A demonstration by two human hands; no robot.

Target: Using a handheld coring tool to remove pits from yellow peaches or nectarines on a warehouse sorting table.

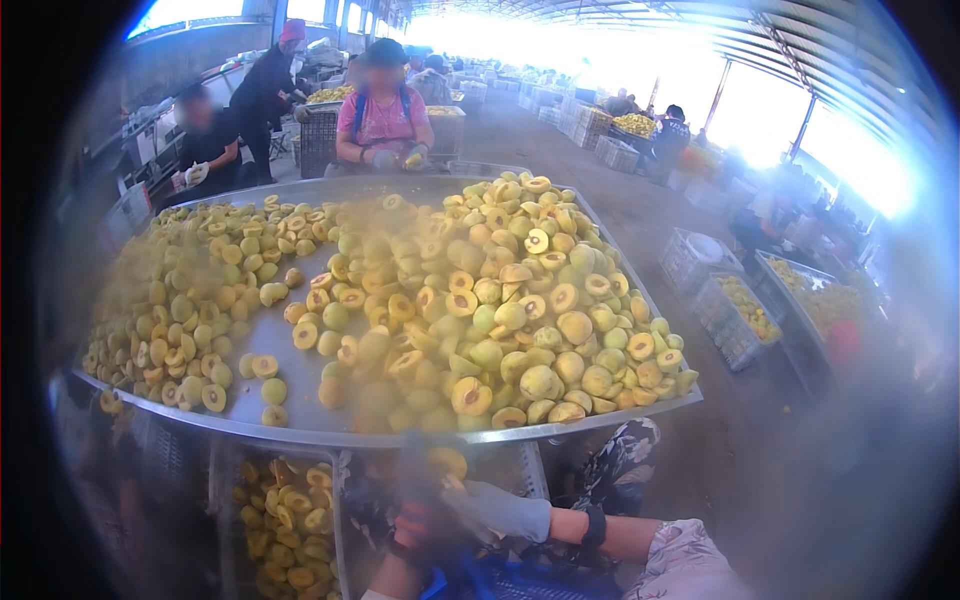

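My right hand [508, 512], in a pale grey glove, is low in the middle, its fingers curled inward to the left. Just above its fingertips is a yellow peach half [447, 462]. My left hand [415, 515] is beside it, dark with a red patch and heavily smeared, so its fingers cannot be made out. The fruit lies between the two hands; which one bears it is unclear. Beyond them a metal-rimmed table [290, 345] carries a large heap of halved yellow peaches [500, 300], several with brown hollows, and a second heap [180, 300] to the left.
Below the table's near edge, a crate [338, 520] of peach halves stands at my left. A person in a pink top [385, 120] works across the table, with others at the far left. Crates of fruit [735, 310] line the floor to the right. Blur covers parts of the view.
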